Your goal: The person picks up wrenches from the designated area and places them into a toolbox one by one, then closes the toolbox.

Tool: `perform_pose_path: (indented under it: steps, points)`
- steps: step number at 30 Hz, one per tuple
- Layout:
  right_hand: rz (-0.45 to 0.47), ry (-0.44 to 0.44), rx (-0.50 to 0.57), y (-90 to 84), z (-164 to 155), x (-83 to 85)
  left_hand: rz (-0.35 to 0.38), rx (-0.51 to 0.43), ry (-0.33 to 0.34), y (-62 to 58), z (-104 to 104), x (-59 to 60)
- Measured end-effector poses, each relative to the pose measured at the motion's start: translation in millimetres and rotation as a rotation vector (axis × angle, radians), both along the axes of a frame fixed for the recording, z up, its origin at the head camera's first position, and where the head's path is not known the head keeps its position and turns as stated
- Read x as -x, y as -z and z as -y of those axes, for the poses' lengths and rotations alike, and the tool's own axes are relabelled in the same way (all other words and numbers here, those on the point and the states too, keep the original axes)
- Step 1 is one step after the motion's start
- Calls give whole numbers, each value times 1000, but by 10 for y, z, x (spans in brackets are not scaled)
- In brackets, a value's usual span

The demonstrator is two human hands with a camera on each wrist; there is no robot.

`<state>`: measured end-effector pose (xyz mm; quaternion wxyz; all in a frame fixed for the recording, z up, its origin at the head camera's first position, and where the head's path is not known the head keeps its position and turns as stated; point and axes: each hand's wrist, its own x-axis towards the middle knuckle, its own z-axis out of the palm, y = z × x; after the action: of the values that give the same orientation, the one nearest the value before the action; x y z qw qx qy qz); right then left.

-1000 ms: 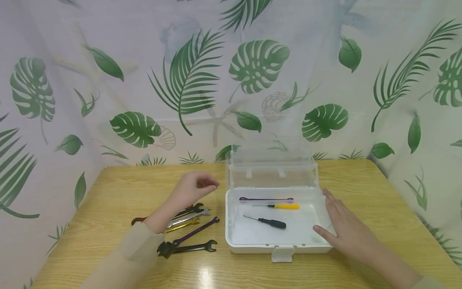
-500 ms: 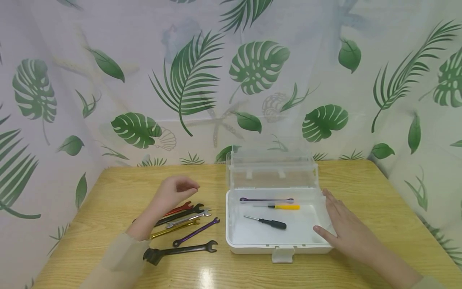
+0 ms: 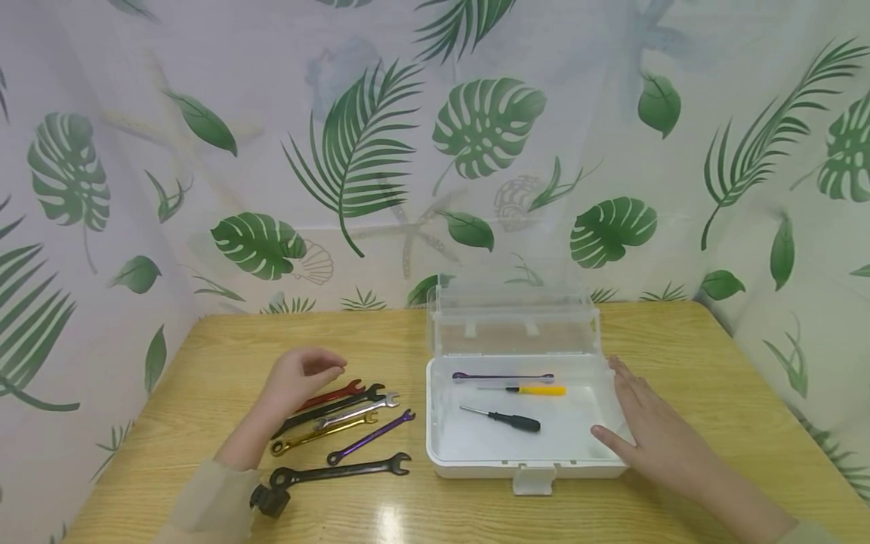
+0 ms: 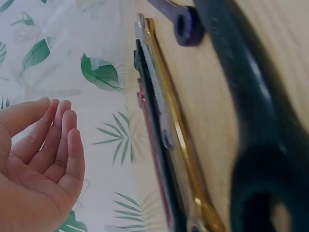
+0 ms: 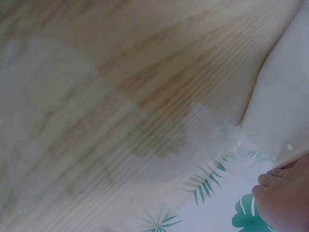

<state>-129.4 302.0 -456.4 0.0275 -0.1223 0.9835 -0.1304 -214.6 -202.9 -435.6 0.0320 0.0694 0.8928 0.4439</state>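
Observation:
My left hand [image 3: 294,384] hovers above the left ends of several wrenches, fingers loosely bent, with nothing in it. Beneath or beside it lie a red wrench [image 3: 345,393], a black wrench [image 3: 340,405], a silver wrench [image 3: 360,410] and a gold wrench [image 3: 326,433]. A purple wrench [image 3: 372,437] and a large black wrench [image 3: 347,471] lie nearer the front. On the right, my right hand [image 3: 662,442] rests against the right side of a white toolbox [image 3: 469,470]. Inside the box are a purple wrench [image 3: 503,377], a yellow-handled screwdriver [image 3: 541,391] and a black-handled screwdriver [image 3: 519,421].
The toolbox's clear lid [image 3: 516,332] stands raised at the back, and its white latch [image 3: 534,480] hangs down in front. Leaf-patterned cloth [image 3: 381,151] walls in the wooden table [image 3: 381,347]. A small black camera [image 3: 269,500] sits at my left wrist.
My left hand has drawn back leftward from near the toolbox to above the wrenches, uncovering more of them. The right hand and the tools in the box have stayed put.

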Motion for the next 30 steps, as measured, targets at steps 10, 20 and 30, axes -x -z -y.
perform_pose_path:
  steps: [10, 20, 30]
  points:
    - [-9, -6, 13, -7, -1, -6, 4, 32, -20, 118, 128, -47]
    - [-7, -9, 17, -7, -5, -8, 23, 84, -57, 309, 213, -13]
    - [-9, -5, 13, 10, -15, 2, 70, 84, -44, 389, 285, 55]
